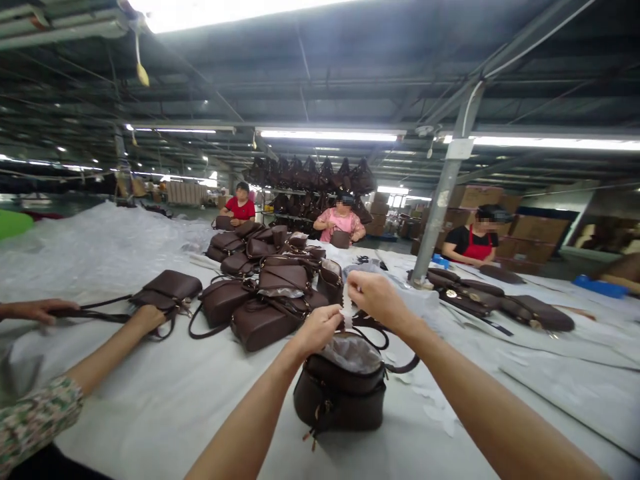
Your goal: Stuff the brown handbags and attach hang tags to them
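Note:
A dark brown handbag point(340, 393) stands upright in front of me with its top open. Crumpled translucent wrapping point(353, 353) shows inside the opening. Above the far rim, my left hand point(320, 330) is closed in a pinch at the lower part of a narrow white strip point(347, 310). Higher up and to the right, my right hand point(375, 297) is closed at the strip's upper end. What the strip is made of I cannot tell. The bag's strap point(403, 367) curves out on the right, and tassel pulls hang at its front.
A pile of brown handbags point(270, 320) lies just beyond. On the left, a co-worker's hands point(150, 319) handle another bag point(167, 290). More bags point(535, 312) lie right, near a metal post point(435, 220). Plastic sheeting point(100, 247) is heaped at left. Several people work across the table.

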### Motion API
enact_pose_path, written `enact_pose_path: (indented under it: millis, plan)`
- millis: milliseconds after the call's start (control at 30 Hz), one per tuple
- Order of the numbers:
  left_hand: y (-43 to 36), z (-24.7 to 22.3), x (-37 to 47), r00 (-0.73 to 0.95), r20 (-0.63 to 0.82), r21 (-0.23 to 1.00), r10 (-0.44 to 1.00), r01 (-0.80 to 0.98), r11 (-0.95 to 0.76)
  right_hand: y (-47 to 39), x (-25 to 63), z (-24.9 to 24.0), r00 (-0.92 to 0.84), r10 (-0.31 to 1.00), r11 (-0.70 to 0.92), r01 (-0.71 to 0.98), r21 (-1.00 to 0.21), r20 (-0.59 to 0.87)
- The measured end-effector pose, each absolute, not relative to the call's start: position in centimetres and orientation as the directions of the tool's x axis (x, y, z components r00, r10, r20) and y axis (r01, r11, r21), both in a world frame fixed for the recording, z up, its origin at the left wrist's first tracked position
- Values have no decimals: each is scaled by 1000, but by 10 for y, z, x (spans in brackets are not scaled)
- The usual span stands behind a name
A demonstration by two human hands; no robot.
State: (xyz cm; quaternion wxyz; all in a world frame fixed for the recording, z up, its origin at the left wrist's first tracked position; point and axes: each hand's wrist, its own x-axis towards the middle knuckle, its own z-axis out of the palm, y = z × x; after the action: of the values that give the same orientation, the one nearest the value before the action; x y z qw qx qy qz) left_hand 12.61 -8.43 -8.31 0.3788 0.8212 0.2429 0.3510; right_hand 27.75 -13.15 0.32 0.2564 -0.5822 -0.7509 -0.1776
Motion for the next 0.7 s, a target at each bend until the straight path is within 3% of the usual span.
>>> enact_pose_path:
  millis: [167, 267, 333, 400, 567, 700]
  plan:
    - [-90, -64, 118, 648, 476, 701, 595, 130, -701, -128, 276, 10, -100, 884, 327, 829, -453, 456]
    - [-93, -63, 124, 627, 462, 703, 627, 171, -690, -129, 268, 11, -20, 939, 286, 598, -749, 343]
    - [-92, -69, 130, 638, 438, 691, 634, 212, -691, -129, 263, 7, -18, 959, 265, 411, -872, 283]
    - [-90, -76, 134, 674, 404, 656, 618, 257, -710, -127, 260, 2, -15, 962, 263, 312, -913, 272]
    - [-85, -71, 131, 759, 298, 591, 579, 330, -736, -128, 263, -3, -28, 972, 230, 285, -930, 232]
    - [-86, -52, 139, 763, 282, 733, 582, 219, -644, -133, 264, 12, -65, 981, 192, 330, -924, 181]
